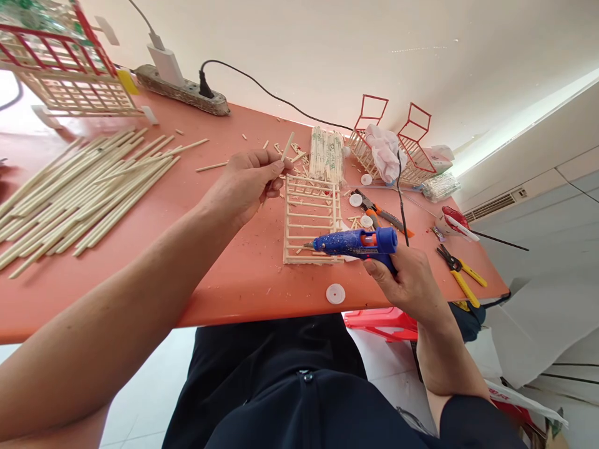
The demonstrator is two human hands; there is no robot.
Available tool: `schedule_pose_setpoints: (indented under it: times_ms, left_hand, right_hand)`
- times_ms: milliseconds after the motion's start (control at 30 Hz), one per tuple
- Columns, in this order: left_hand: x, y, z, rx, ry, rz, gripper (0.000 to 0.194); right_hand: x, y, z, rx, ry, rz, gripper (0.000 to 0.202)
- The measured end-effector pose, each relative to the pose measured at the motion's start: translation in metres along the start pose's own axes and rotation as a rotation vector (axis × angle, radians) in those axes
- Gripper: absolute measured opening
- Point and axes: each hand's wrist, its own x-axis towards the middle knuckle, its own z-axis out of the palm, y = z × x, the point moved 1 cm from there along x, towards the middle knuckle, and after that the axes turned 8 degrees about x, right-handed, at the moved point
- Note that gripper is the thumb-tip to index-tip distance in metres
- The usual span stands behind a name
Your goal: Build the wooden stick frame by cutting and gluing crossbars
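My left hand point(259, 178) pinches a thin wooden stick point(287, 146) between thumb and fingers, its tip pointing up and away. In my right hand point(412, 280) is a blue hot glue gun point(355, 243), gripped by its handle, with the nozzle pointing left. That nozzle is over the near part of a ladder-like wooden stick frame point(286, 218) lying on the orange table point(224, 274). My left hand is just beyond the frame's far left corner. Whether the nozzle touches the frame I cannot tell.
Loose sticks point(93, 193) lie in a pile at left. A power strip point(182, 90) stands against the wall. Bundled sticks point(326, 156), orange-handled pliers point(384, 215) and yellow-handled pliers point(461, 274) lie right. Finished-looking stick models point(70, 93) stand behind the pile. The glue gun's cord point(401, 193) runs beyond it.
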Motion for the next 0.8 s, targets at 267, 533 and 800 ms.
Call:
schedule_pose_setpoints:
  times_ms: [267,533,800]
  left_hand:
    - [-0.0002,0.0006,-0.0001,-0.004,0.001,-0.004,0.035]
    - [0.0009,-0.0003,-0.0013,-0.012,0.004,0.002,0.033]
    - [0.0002,0.0002,-0.0005,0.0,0.004,-0.003,0.032]
  right_hand:
    - [0.0014,0.0002,0.0023,-0.048,0.05,-0.052,0.03]
    - [0.0029,0.0007,0.0058,-0.044,0.054,-0.078,0.03]
    - [0.0044,-0.0002,0.0048,-0.058,0.055,-0.088,0.025]
